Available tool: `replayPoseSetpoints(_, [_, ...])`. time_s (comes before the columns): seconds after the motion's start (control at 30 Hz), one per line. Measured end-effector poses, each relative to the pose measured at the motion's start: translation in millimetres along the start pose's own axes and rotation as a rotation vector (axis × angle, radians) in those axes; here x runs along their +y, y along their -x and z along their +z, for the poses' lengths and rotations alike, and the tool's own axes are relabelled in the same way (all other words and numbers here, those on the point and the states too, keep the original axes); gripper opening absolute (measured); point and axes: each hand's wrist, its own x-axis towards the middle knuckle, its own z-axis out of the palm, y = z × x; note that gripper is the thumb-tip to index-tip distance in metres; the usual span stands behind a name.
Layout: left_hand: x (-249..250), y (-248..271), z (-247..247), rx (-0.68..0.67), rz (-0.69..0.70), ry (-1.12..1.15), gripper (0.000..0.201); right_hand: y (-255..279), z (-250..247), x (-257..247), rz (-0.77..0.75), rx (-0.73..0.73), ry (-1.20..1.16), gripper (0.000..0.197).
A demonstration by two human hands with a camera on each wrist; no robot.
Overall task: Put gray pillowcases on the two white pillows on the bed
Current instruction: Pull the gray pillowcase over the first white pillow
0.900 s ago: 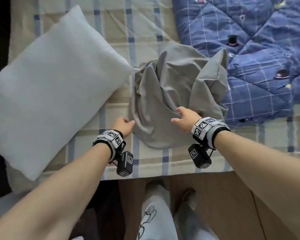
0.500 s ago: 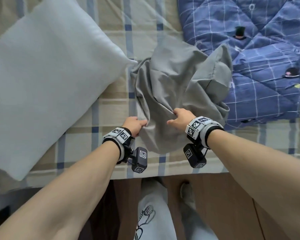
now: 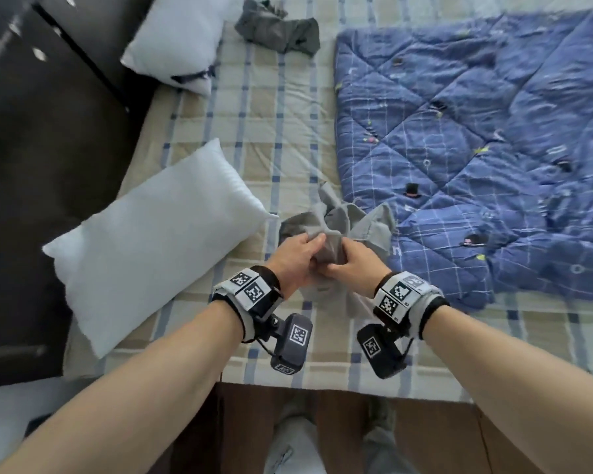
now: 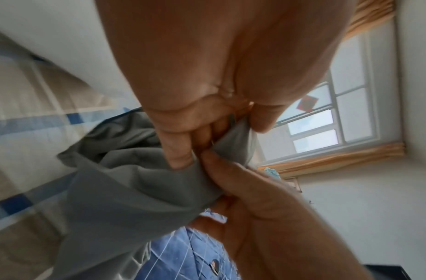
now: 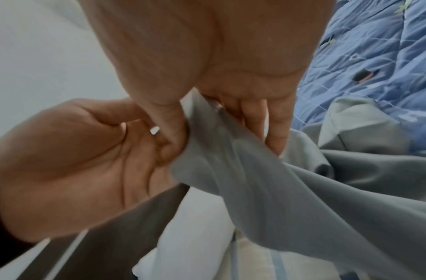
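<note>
Gray cloth fills the lower middle of the head view: a pillowcase [image 3: 336,230] bunched on the bed [image 3: 288,131], lifted at its near edge by both hands. The left hand [image 3: 295,258] has its fingers [image 4: 181,151] curled into the cloth with the thumb pressing the other side, a pinch shown plainly in the left wrist view. The right hand [image 3: 353,265], touching the left, pinches the same gathered edge between thumb and fingers [image 5: 276,132]. The far part of the pillowcase rests on the checked sheet, its right corner against the blue quilt [image 3: 476,148] that covers the right half of the frame. One white pillow [image 3: 158,241] lies just left of the pillowcase, its corner almost touching it. A second pillow [image 3: 178,42] sits at the upper left against a dark headboard [image 3: 48,131]. A second gray pillowcase [image 3: 278,30] lies crumpled at the top centre, near that pillow.
</note>
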Motion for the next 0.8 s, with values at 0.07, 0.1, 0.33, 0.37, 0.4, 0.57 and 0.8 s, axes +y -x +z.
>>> replayPoseSetpoints(0.07, [19, 18, 18, -0.021, 0.06, 0.007, 0.026, 10, -32, -15, -0.092, -0.001, 0.058, 0.025])
replayPoseSetpoints(0.1, [31, 28, 26, -0.043, 0.105, -0.005, 0.023, 15, -48, -24, -0.143, -0.001, 0.077, 0.023])
replayPoseSetpoints(0.33, [78, 65, 60, 0.108, 0.414, -0.313, 0.06, 68, -147, -78, -0.347, 0.246, 0.018, 0.025])
replayPoseSetpoints(0.37, [79, 65, 60, 0.145, 0.434, -0.421, 0.06, 78, -155, -86, -0.372, 0.247, -0.021, 0.028])
replayPoseSetpoints(0.4, [79, 63, 59, 0.182, 0.432, -0.525, 0.065, 85, -162, -93, -0.387, 0.251, -0.061, 0.029])
replayPoseSetpoints(0.57, [84, 58, 56, 0.324, 0.364, -0.779, 0.094, 113, -183, -119, -0.442, 0.282, -0.242, 0.026])
replayPoseSetpoints(0.8, [70, 62, 78, 0.094, 0.367, -0.927, 0.016, 135, -192, -135, -0.392, 0.247, -0.12, 0.036])
